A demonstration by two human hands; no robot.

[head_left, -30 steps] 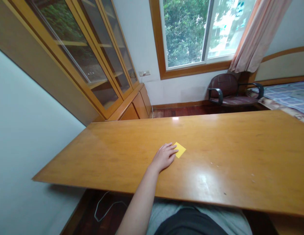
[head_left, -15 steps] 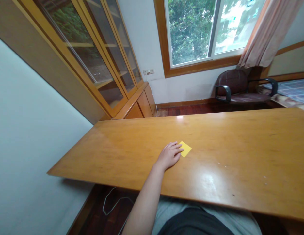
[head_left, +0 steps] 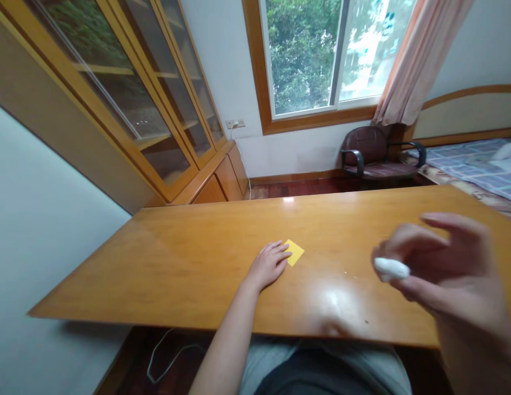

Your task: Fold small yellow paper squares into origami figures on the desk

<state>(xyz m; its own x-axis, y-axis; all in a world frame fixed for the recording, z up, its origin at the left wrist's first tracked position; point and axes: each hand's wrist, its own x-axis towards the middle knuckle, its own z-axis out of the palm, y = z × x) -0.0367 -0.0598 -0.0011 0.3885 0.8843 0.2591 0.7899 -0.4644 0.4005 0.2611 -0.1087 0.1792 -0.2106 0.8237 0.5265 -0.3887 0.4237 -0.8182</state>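
Dark cloth (head_left: 316,378) and pale grey-green fabric lie in soft folds below the table edge. The right hand (head_left: 456,274), blurred, is raised over the right part of the table, its fingers curled and partly spread; thumb and fingertips pinch a white lump (head_left: 392,269), short, rounded and smooth-looking (its material I cannot tell through the blur). The left hand (head_left: 269,264) lies palm down on the wood, fairly flat and gripping nothing, fingers slightly apart, fingertips resting on the left corner of a yellow square (head_left: 295,253). That square is thin, flat and paper-like, turned like a diamond on the table.

The table (head_left: 168,258) is glossy, honey-brown wood with faint grain, reflecting bright patches of light. Past it stand a maroon, leather-like chair (head_left: 368,151) with black curved armrests, a wooden cabinet (head_left: 212,189) with glass doors, and a pink draped curtain (head_left: 420,66) beside the window (head_left: 304,60).
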